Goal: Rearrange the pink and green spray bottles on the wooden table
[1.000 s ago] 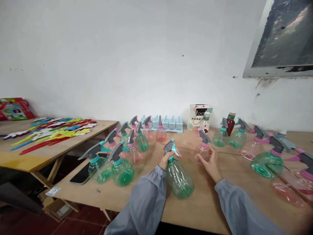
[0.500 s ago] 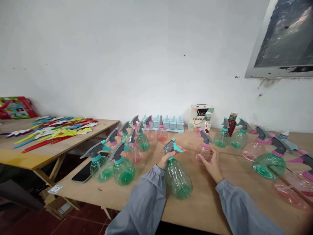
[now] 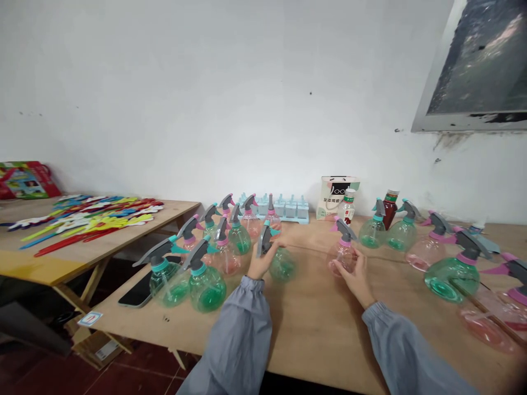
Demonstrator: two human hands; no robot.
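My left hand (image 3: 263, 262) is closed around the neck of a green spray bottle (image 3: 283, 265) with a grey head and turquoise trigger. That bottle's body is tilted and blurred, over the middle of the table. To the right, the fingers of my right hand (image 3: 357, 274) grip the side of a pink spray bottle (image 3: 340, 257), which stands upright on the table. Left of my left hand, a group of green and pink spray bottles includes a front green spray bottle (image 3: 208, 289). On the far right is another green spray bottle (image 3: 452, 278).
Behind the bottles stand a light-blue popsicle mould (image 3: 290, 211), a paper bag (image 3: 329, 204) and a dark red drink bottle (image 3: 389, 210). A phone (image 3: 138, 292) lies at the table's left edge. Colourful gloves (image 3: 99, 222) cover part of another table (image 3: 37, 269).
My left hand has moved left and slightly away from me with the green spray bottle, whose body has swung farther back. My right hand has stayed on the pink spray bottle.
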